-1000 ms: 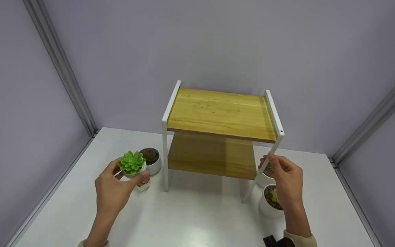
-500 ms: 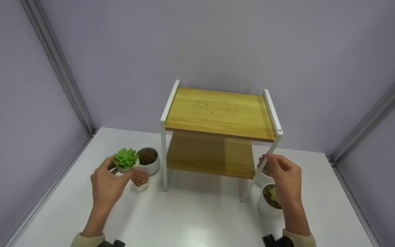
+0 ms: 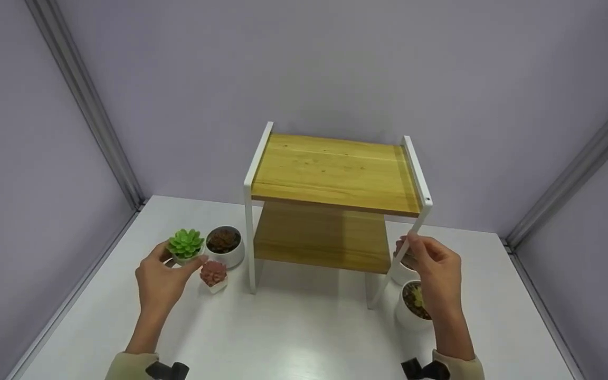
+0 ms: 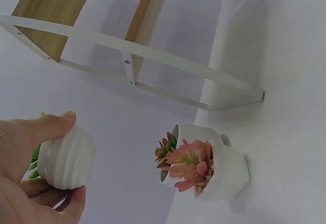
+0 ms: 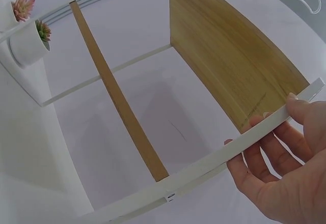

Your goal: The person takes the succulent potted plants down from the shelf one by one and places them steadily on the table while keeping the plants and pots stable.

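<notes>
My left hand (image 3: pixel 162 282) pinches the ribbed white pot (image 4: pixel 67 158) of a bright green succulent (image 3: pixel 186 244) between thumb and fingers. In the left wrist view that pot is off the table, beside two other pots. One is a small faceted white pot with a pink succulent (image 3: pixel 214 273); behind it stands a round white pot with a dark reddish succulent (image 3: pixel 224 240). With thumb and fingers, my right hand (image 5: pixel 285 158) grips the white metal leg of a two-tier wooden shelf (image 3: pixel 335 174), at its front right. Part of the green succulent's pot is hidden by my thumb.
To the shelf's right are a white pot with a yellow-green succulent (image 3: pixel 414 306) and another potted plant (image 3: pixel 405 269), partly behind my right hand. The shelf stands on a white table (image 3: pixel 283 338) against a pale wall (image 3: pixel 335 63).
My left hand has carried the green succulent slightly left, uncovering the pink succulent. My right hand keeps its grip on the shelf leg.
</notes>
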Motion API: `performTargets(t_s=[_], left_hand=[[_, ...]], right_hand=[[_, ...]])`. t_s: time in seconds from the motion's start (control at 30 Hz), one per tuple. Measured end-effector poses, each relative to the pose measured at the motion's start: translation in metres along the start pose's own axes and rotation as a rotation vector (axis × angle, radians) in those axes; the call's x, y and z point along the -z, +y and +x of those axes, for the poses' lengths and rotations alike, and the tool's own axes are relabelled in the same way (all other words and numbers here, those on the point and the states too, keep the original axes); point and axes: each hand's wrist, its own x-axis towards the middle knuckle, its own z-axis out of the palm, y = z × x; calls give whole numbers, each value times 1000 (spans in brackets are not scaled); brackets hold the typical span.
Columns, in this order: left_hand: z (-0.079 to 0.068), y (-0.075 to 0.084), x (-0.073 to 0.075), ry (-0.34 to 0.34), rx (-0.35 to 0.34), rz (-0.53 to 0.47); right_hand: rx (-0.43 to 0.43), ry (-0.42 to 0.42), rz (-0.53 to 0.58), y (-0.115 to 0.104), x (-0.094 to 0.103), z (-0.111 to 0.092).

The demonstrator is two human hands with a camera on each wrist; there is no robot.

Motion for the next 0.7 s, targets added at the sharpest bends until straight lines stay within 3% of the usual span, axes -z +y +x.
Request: performTargets(t_s=[0.57,0.7], left_hand=[[23,-20,-4,-3,32,9],[28,-27,-7,-3,24,6]], right_hand=[[-2,-8,-5,-3,-1,-2],[19,-10,43,-1,0,-2]])
